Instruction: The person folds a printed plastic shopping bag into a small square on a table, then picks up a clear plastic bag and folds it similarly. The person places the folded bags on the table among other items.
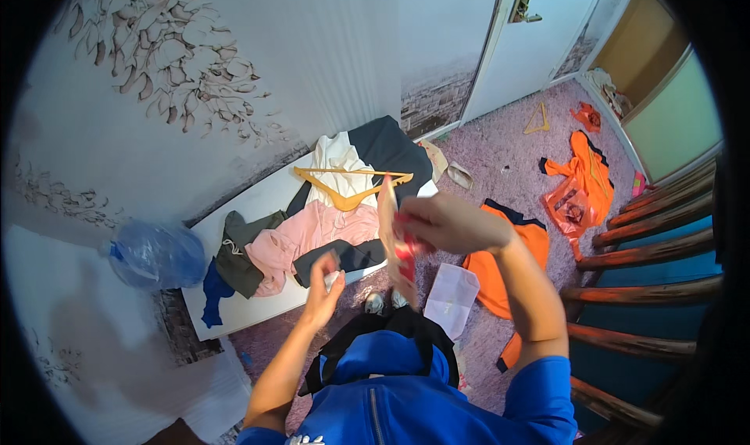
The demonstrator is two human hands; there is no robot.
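Note:
My right hand [430, 222] is closed on a red and beige bag or packet [394, 240], seen nearly edge-on and blurred by motion. To its left, my left hand [325, 292] is raised with a small whitish piece [332, 279] at its fingers; whether they pinch it is hard to tell. Beyond both hands, a wooden clothes hanger [345, 200] lies over a white garment [340, 152] and a pink garment [345, 222] on the white table [263, 310]. Dark trousers [351, 257], an olive garment [249, 240] and a blue garment [215, 298] are beside them.
A large blue plastic bottle [158, 254] is at the table's left end. Orange garments [495, 269], a white bag [451, 298], a red plastic bag [568, 205] and another wooden hanger [545, 117] lie on the pink carpet. Wooden slats [650, 257] line the right side.

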